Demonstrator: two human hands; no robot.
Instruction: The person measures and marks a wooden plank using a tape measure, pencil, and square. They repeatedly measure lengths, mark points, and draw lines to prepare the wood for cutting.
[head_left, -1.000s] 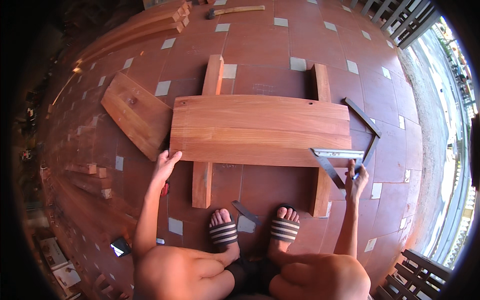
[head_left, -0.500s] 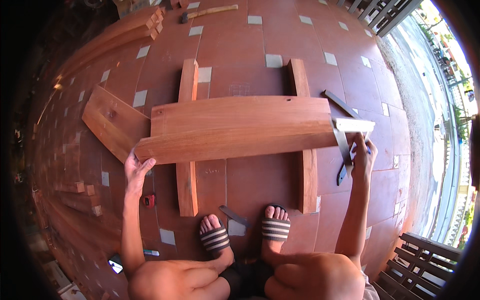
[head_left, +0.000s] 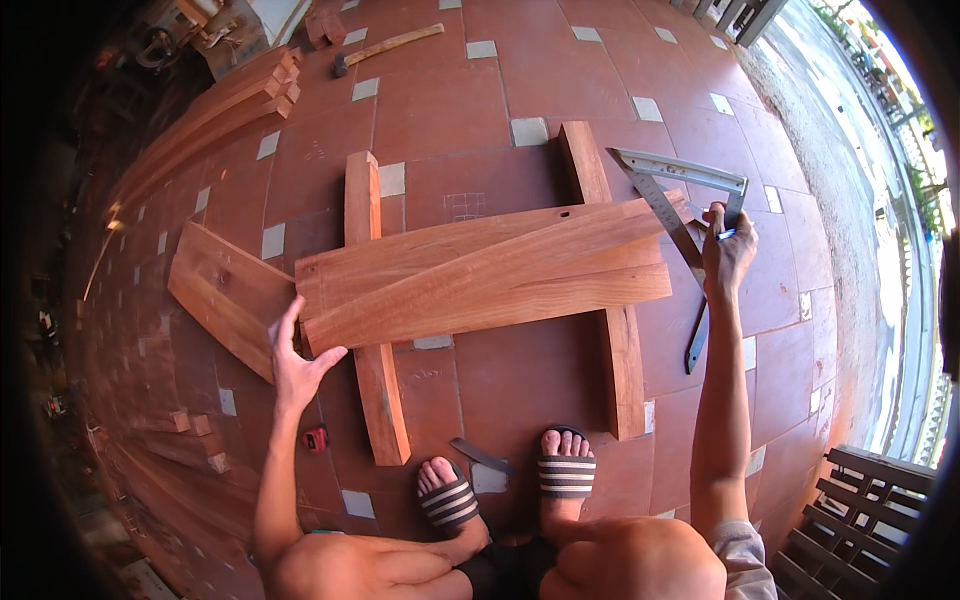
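Observation:
A reddish wooden plank (head_left: 480, 270) lies aslant over a wider board (head_left: 430, 232); both are above two crosswise timbers (head_left: 377, 400) (head_left: 625, 370). My left hand (head_left: 297, 365) grips the plank's left end, with thumb and fingers around its corner. Beyond the plank's right end, my right hand (head_left: 728, 250) is closed on a triangular metal square (head_left: 680, 168), raised over the floor. A thin blue item, perhaps a pen (head_left: 726, 234), shows between the same fingers. Near that hand lies a dark metal strip (head_left: 697, 340), partly hidden by my arm.
Another board (head_left: 225, 290) lies at the left. Stacked timbers (head_left: 240, 95) and a wooden-handled hammer (head_left: 390, 48) are at the far left. A red tape measure (head_left: 316, 438) and a dark curved strip (head_left: 482, 456) lie near my feet. A slatted rack (head_left: 850, 520) stands at the right.
The plank's right end has swung away from me, leaving it slanted. My right hand has lifted the square off that end, and the square's open triangle now shows.

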